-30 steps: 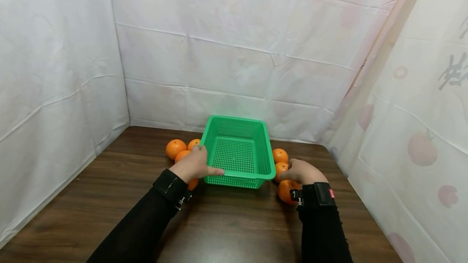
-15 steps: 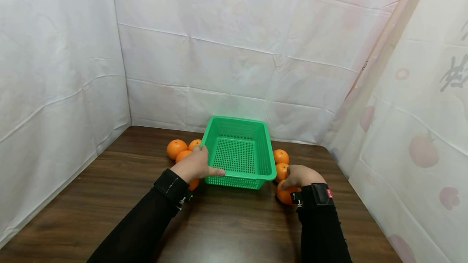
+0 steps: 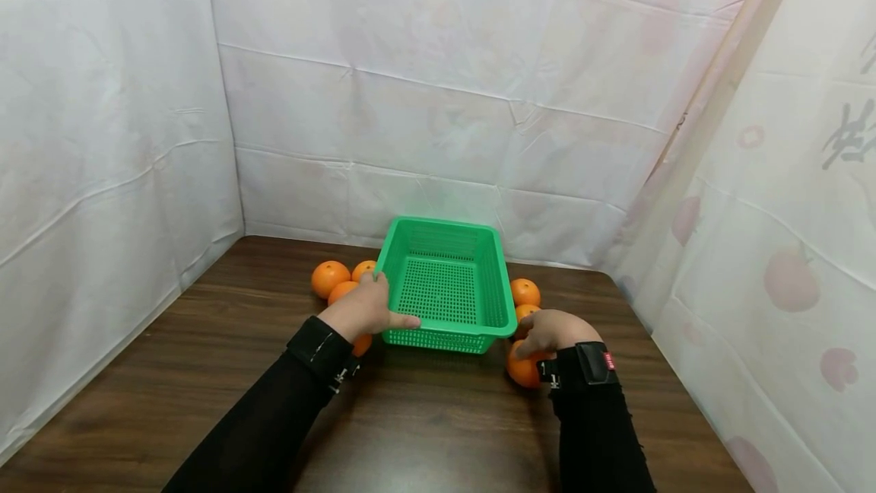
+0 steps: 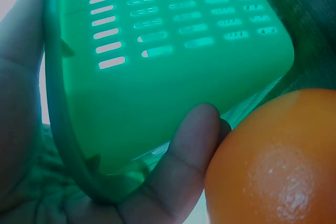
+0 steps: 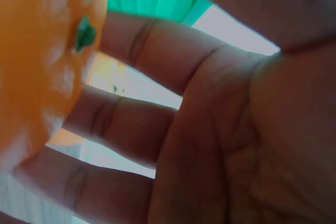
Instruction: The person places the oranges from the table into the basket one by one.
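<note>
A green perforated plastic basket (image 3: 452, 329) stands at the middle back of the table, nothing inside it. My left hand (image 3: 359, 309) grips its near left corner, thumb along the front rim and fingers against the outer wall. In the left wrist view, one orange (image 4: 273, 166) lies close against those fingers. At the basket's near right, my right hand (image 3: 560, 329) holds the nearest orange (image 3: 523, 369). The right wrist view has the fingers curled behind that orange (image 5: 42, 72), its green stem nub showing; a gap separates it from the palm.
Left of the basket sit several oranges (image 3: 330, 279), partly hidden by my left hand. Two more, a back orange (image 3: 525, 292) and a half-covered orange (image 3: 525, 313), line its right side. White cloth (image 3: 431, 97) walls the brown wooden table (image 3: 438, 417) on three sides.
My right hand has come down and toward me from the middle right orange to the nearest one, which has shifted slightly left. My left hand and the basket have stayed put.
</note>
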Action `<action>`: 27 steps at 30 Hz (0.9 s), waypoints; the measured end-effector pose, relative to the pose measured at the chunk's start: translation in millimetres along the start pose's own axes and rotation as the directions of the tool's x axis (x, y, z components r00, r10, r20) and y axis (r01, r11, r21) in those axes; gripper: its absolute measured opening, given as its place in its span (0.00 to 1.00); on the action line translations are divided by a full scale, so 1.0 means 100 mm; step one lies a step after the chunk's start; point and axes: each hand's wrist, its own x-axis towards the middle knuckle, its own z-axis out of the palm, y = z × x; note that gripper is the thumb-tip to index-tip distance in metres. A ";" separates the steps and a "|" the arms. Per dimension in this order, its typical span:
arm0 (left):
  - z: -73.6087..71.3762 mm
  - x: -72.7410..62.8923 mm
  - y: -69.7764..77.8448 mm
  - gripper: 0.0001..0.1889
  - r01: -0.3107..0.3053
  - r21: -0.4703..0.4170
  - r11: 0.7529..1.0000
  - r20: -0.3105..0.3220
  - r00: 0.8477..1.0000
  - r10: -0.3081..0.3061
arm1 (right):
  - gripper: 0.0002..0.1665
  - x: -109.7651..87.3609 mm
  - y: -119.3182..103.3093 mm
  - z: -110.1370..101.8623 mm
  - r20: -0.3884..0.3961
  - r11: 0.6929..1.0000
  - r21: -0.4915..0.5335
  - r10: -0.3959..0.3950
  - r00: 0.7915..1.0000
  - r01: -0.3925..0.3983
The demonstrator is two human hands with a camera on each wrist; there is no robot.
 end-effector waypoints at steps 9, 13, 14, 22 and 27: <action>0.01 0.02 -0.01 0.69 -0.003 -0.002 1.000 -0.004 1.000 0.003 | 0.27 0.05 -0.11 0.10 -0.003 0.999 -0.037 0.014 1.000 -0.015; 0.01 0.03 -0.01 0.70 0.002 -0.011 1.000 -0.004 1.000 -0.002 | 0.36 0.07 -0.10 0.12 0.016 0.998 -0.053 0.034 0.999 -0.034; 0.02 0.02 0.00 0.70 -0.001 -0.012 1.000 -0.006 1.000 0.001 | 0.36 0.08 -0.09 0.13 0.021 0.998 -0.064 0.025 0.999 -0.024; 0.04 0.02 -0.01 0.69 -0.012 -0.008 1.000 -0.010 1.000 0.012 | 0.11 0.00 -0.04 0.06 0.078 0.998 0.046 -0.042 0.996 0.038; 0.00 0.02 0.00 0.70 -0.004 -0.011 1.000 -0.001 1.000 0.004 | 0.12 -0.04 -0.01 -0.07 0.060 0.995 0.044 -0.093 0.994 0.090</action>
